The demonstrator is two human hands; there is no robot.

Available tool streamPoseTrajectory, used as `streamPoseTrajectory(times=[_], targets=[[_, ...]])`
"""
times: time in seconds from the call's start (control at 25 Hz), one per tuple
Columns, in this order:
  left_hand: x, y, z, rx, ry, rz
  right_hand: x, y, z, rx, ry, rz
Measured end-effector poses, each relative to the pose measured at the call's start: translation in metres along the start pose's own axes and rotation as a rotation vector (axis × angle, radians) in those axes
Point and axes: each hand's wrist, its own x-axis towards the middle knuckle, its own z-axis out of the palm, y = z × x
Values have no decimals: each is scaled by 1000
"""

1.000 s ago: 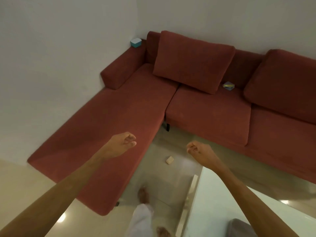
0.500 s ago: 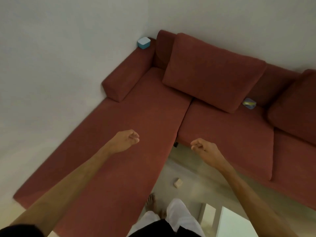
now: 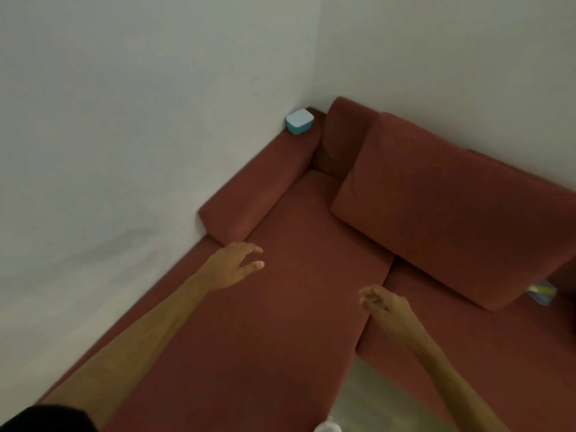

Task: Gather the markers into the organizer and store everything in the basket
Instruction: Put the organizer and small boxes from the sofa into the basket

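Observation:
A small teal box with a white top (image 3: 299, 121) sits on the far end of the sofa's armrest, in the room's corner. A small blue and yellow object (image 3: 541, 292) lies on the seat at the right, half hidden behind the back cushion. My left hand (image 3: 232, 267) hovers over the chaise seat with its fingers spread and nothing in it. My right hand (image 3: 384, 304) is lower and to the right, over the seam between two seat cushions, fingers loosely apart and empty. No markers, organizer or basket are visible.
A red corner sofa (image 3: 296, 307) fills the lower view, with an armrest (image 3: 258, 198) against the left wall and a large back cushion (image 3: 452, 207). White walls meet behind it. A strip of pale floor (image 3: 380, 403) shows at the bottom.
The view has moved closer to the sofa corner and the floor and white table have left the frame. Both hands went from closed fists to fingers apart, reaching forward over the seat.

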Motion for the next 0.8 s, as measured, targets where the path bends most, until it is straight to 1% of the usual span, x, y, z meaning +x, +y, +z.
streamPoseTrajectory(times=[0.04,0.12,0.16,0.24,0.28,0.32,0.4,0.48,0.56,0.64,0.72,0.8], targets=[[40,-17,-7,2,31,6,45,-7,-3,-33,-29,14],[129,-58,-18,32,80,4,149,-28,-1,-120,-55,-36],[178,-77,-22,49,112,1,202,-40,1,-212,-42,-97],[272,-107,-28,57,201,-50,300,-72,5,-518,-18,-231],[323,-126,-30,71,217,-91,354,-92,10,-604,-12,-291],[366,-143,-28,101,203,-114,400,-111,16,-632,8,-333],[442,-182,-4,192,103,-132,503,-143,23,-624,94,-387],[481,-229,39,285,57,-147,605,-173,36,-595,183,-397],[491,-265,84,403,150,-86,695,-200,45,-619,266,-418],[496,-291,107,405,266,-16,775,-231,43,-605,350,-378],[497,-300,113,388,358,34,838,-254,33,-544,350,-220],[493,-295,114,351,388,43,872,-259,27,-493,272,-62]])
